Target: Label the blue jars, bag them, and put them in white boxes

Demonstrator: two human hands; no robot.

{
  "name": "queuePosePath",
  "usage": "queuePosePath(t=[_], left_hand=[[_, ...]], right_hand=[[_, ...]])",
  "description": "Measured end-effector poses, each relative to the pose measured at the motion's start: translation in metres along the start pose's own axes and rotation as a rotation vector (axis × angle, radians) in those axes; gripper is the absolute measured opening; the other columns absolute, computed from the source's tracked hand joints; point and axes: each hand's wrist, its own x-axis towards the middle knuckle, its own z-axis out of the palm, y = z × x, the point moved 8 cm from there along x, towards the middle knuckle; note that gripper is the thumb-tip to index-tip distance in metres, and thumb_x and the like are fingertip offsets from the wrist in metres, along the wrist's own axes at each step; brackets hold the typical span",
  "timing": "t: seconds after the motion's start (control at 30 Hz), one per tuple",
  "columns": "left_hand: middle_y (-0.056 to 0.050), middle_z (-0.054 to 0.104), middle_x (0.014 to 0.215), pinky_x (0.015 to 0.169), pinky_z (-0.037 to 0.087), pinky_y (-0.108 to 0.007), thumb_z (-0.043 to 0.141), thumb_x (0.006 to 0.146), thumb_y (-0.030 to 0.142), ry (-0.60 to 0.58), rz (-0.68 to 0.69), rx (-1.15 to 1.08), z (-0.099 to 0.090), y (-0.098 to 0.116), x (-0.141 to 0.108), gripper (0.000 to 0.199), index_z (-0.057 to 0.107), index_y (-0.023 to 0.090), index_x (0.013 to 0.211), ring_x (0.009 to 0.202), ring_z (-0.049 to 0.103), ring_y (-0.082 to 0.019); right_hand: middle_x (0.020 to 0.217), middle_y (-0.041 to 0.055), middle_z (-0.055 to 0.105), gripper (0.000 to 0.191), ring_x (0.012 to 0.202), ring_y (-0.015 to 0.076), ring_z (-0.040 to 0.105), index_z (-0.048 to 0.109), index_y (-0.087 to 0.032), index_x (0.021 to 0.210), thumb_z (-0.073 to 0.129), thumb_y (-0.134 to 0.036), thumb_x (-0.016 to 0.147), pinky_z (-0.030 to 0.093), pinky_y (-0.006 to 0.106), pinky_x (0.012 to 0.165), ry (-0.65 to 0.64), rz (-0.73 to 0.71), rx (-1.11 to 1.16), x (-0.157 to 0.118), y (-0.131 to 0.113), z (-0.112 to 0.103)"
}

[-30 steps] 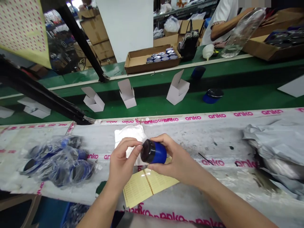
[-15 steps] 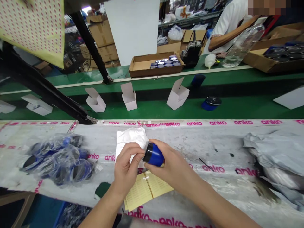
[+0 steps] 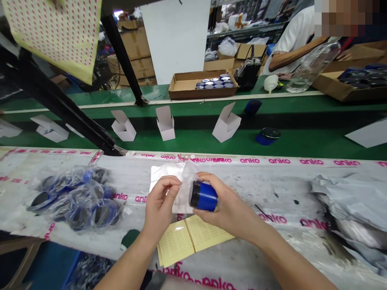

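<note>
My right hand [image 3: 228, 211] grips a blue jar [image 3: 204, 196] with a black lid, which lies on its side with the lid facing left. My left hand [image 3: 160, 203] pinches the edge of a clear plastic bag [image 3: 178, 189] just beside the lid. The bag lies over a white sheet, and its film reaches the jar. Below my hands, a folded yellow printed leaflet [image 3: 193, 237] lies on the plastic-covered table [image 3: 266, 185]. To the left sits a heap of blue jars in clear bags [image 3: 77, 199].
Beyond the table edge runs a green conveyor belt [image 3: 187, 137] carrying several open white cartons and loose blue jars. A co-worker's arm [image 3: 298, 54] is at upper right near a large clear bottle. Grey bags lie on the table's right side.
The jar has turned so its lid faces left, and it has moved right. The clear bag now stands lifted in my left hand's pinch. The view has shifted slightly.
</note>
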Motion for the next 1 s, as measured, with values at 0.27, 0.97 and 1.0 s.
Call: queuePosePath(t=[0.27,0.97,1.0], left_hand=[[-0.002,0.072,0.101,0.090,0.052,-0.023,0.064,0.098,0.016,-0.112,0.073,-0.027,0.007,0.003,-0.002,0.012,0.072,0.025,0.095,0.100,0.068,-0.013],[0.002,0.062,0.073,0.064,0.047,-0.024,0.060,0.098,0.029,-0.116,-0.220,0.084,0.021,-0.031,-0.030,0.016,0.063,0.020,0.086,0.068,0.058,-0.014],[0.002,0.062,0.072,0.062,0.046,-0.024,0.059,0.098,0.032,-0.107,-0.245,0.069,0.021,-0.032,-0.031,0.017,0.063,0.020,0.086,0.066,0.057,-0.013]], right_hand=[[0.122,0.0023,0.066,0.083,0.084,0.0180,0.068,0.040,-0.035,0.147,0.080,-0.030,0.074,0.056,0.035,0.076,-0.212,0.138,0.306,-0.001,0.001,0.018],[0.076,-0.0029,0.060,0.073,0.061,0.0153,0.056,0.051,-0.022,0.140,0.077,-0.054,0.080,0.050,0.029,0.054,0.017,0.303,0.717,0.004,0.029,0.033],[0.078,-0.0028,0.060,0.077,0.062,0.0149,0.056,0.049,-0.022,0.142,0.078,-0.054,0.079,0.050,0.029,0.054,0.016,0.304,0.738,0.004,0.028,0.033]])
